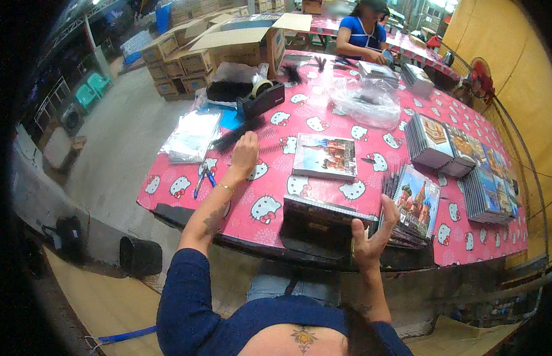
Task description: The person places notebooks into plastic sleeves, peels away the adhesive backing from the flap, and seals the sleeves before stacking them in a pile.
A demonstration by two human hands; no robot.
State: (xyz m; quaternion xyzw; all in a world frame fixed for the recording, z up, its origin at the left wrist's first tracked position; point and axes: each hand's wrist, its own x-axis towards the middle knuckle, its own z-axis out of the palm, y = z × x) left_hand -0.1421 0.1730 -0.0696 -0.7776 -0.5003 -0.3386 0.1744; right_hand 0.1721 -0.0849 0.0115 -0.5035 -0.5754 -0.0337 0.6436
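My left hand reaches over a pile of black spiral binding coils, its fingers drawn together on them; the fingertips are partly hidden. At the table's near edge, a dark-covered notebook stands tilted up, with its pale bound edge uppermost. My right hand grips its right end, thumb on the near side and fingers beyond. Just right of that hand lies a fanned stack of notebooks with a picture of colourful domes. Farther in, a neat notebook stack lies flat. Blue-handled pliers rest near my left forearm.
Left are plastic-wrapped white sheets and a black tape dispenser. Several notebook stacks line the right side of the pink table. A clear plastic bag lies mid-table. Across it, a person in blue works; cartons stand far left.
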